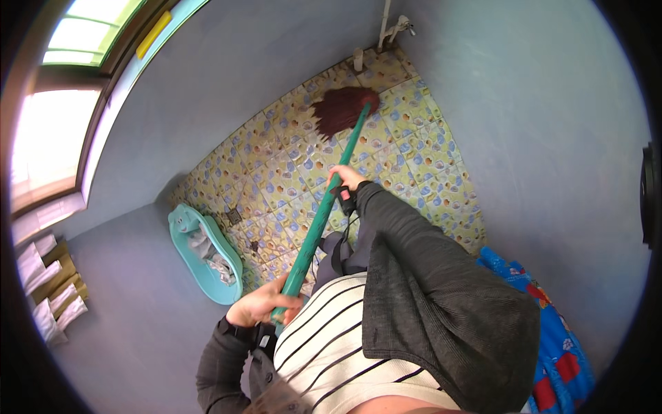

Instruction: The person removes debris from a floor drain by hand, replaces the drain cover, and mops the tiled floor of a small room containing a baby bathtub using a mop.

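Note:
A mop with a green handle (319, 225) slants from my body up to its dark red strand head (343, 109), which lies spread on the patterned tile floor (362, 146). Low on the shaft, close to my striped top, my left hand (266, 304) is closed around the upper end of the handle. Further down the handle, nearer the mop head, my right hand (345, 177) grips it. Dark sleeves and wrist straps cover both wrists.
A turquoise plastic baby bath (236, 266) with grey cloths (207, 247) stands at the left wall. White pipes with a tap (402, 26) are in the far corner, near a short pipe stub (358, 59). Blue patterned fabric (556, 331) hangs at right. A drain grate (234, 216) is near the bath.

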Available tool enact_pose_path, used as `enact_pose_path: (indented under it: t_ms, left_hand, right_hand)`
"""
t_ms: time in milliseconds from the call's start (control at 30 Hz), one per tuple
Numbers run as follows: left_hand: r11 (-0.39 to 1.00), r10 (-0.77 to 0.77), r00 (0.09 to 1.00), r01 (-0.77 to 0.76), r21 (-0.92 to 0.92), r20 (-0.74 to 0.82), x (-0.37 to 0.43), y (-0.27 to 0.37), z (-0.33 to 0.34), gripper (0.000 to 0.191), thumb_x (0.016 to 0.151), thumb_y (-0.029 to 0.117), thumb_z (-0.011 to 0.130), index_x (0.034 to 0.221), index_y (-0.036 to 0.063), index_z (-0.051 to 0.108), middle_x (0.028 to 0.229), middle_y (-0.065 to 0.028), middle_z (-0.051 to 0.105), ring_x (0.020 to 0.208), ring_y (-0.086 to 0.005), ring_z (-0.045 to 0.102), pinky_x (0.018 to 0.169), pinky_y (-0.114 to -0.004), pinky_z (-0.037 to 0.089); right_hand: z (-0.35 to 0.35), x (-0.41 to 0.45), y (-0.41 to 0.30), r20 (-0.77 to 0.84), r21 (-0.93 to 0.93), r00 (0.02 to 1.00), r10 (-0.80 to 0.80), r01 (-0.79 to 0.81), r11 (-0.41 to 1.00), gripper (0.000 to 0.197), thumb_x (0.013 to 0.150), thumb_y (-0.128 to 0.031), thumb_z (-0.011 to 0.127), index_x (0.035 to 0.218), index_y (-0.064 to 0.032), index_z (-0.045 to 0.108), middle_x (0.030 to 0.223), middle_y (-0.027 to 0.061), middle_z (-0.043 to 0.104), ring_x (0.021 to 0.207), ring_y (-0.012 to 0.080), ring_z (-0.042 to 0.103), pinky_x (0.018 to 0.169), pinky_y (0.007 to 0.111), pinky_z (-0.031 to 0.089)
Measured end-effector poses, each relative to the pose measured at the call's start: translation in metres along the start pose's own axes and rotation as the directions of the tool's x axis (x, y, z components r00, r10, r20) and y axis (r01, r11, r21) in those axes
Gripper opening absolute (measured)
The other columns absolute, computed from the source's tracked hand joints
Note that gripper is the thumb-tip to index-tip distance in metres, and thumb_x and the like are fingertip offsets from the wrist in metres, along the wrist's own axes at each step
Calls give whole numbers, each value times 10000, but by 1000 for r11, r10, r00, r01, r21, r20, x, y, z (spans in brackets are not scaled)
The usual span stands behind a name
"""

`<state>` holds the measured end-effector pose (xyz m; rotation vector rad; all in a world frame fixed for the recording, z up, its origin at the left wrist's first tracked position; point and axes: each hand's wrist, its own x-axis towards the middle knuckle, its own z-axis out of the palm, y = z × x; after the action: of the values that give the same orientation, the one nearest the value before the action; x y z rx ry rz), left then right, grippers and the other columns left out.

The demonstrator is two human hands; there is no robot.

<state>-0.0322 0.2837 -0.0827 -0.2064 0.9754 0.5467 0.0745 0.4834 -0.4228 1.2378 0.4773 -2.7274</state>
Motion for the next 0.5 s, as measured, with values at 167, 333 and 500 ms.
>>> enact_pose_path:
  t_ms: [167, 333, 500]
  left_hand:
    - [992, 4, 999, -11, 128, 53, 53, 69, 29, 413, 704, -20, 536, 1026, 19, 281, 588, -60, 444, 452, -134, 456, 395, -253, 382]
    - [761, -39, 996, 83, 643, -82, 75, 92, 53, 427, 740, 20, 507, 1051, -45, 222, 603, -80, 467, 450, -162, 483, 429, -271, 426]
    - [173, 46, 977, 199, 965, -210, 62, 94, 59, 449, 692, -10, 483, 1018, -149, 207, 635, -211, 532, 519, -261, 575, 420, -319, 441]
  right_hand:
    - [-51, -26, -93, -156, -4, 983, -99, 100, 995, 201, 756, -170, 444, 650, -12, 509, 662, 129, 538, 549, 222, 522, 504, 326, 455]
    - [-71, -60, -102, -307, 386, 946, -104, 224, 895, 190, 823, -181, 394, 828, 9, 383, 655, 134, 501, 565, 248, 494, 526, 389, 435]
    - [-71, -60, -64, -276, 387, 952, -132, 236, 891, 191, 839, -174, 343, 896, 7, 324, 724, 139, 458, 626, 253, 464, 605, 444, 412]
